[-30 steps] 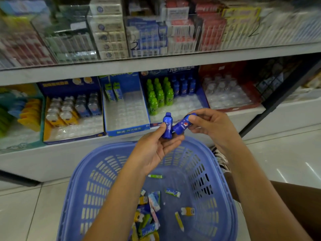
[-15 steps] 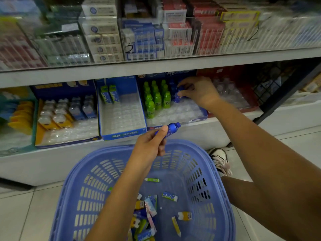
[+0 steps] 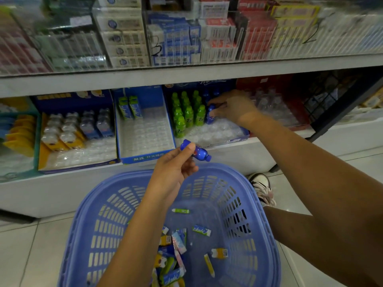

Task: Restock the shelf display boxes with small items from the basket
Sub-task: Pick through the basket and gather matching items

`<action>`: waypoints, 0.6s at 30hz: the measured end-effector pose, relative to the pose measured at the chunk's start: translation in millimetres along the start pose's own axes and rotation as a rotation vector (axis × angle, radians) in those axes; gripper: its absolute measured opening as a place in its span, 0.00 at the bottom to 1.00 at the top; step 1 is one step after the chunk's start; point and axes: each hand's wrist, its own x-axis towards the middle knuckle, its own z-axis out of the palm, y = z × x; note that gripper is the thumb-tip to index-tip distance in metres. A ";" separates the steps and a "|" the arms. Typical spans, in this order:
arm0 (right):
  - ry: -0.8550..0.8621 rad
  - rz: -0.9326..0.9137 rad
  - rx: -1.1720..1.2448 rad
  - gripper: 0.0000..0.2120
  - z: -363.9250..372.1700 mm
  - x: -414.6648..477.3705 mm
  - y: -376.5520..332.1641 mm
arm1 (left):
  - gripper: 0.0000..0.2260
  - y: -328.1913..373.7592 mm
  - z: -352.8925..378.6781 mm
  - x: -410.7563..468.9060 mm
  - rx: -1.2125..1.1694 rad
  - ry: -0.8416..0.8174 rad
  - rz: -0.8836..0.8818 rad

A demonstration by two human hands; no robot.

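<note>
Right hand (image 3: 232,106) is up at the lower shelf (image 3: 186,75), centre right of the frame, fingers closed around a small blue bottle (image 3: 211,114) that stands upright in the clear slotted tray of the blue display box (image 3: 228,139). That bottle sits just beside the green bottles (image 3: 187,112), which fill the left part of the same box in 3 rows. Left hand (image 3: 174,172) is at centre frame, above the far rim of the basket, pinching a second blue bottle (image 3: 196,151) between thumb and fingertips; this one lies tilted, cap pointing down to the right. Below, the blue plastic basket (image 3: 99,214) fills the lower middle of the frame, and in its bottom lie scattered small items (image 3: 176,245): little carton-shaped packs in blue, yellow and green, some well apart from the heap. Left of the bottle box, another blue display box (image 3: 145,158) holds 2 green-and-blue cartons (image 3: 129,107) at the back, with bare tray slots in front. A sneaker (image 3: 261,185) shows on the tiled floor (image 3: 31,245) right of the basket.
</note>
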 end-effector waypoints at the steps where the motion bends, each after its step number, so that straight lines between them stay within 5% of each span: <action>1: -0.006 0.004 -0.004 0.19 0.4 0.0 0.5 | 0.07 1.5 1.4 -0.5 -0.053 0.001 -0.027; 8: 0.070 0.040 0.012 0.20 -9.0 -12.6 -7.0 | 0.08 9.6 4.3 -8.1 -0.207 -0.024 -0.088; 10: 0.199 0.058 0.194 0.12 -12.0 -35.1 -10.6 | 0.08 10.4 3.9 -9.5 -0.218 -0.039 -0.077; 12: 0.142 0.078 0.516 0.04 -10.2 -69.8 -15.3 | 0.09 10.5 4.5 -10.3 -0.214 -0.056 -0.061; 15: -0.071 0.097 0.773 0.06 0.5 -115.1 -24.3 | 0.11 7.8 9.1 -10.7 -0.180 -0.087 -0.030; 18: -0.045 0.076 0.818 0.07 10.0 -128.1 -32.3 | 0.14 2.9 16.4 -10.9 -0.119 -0.124 -0.003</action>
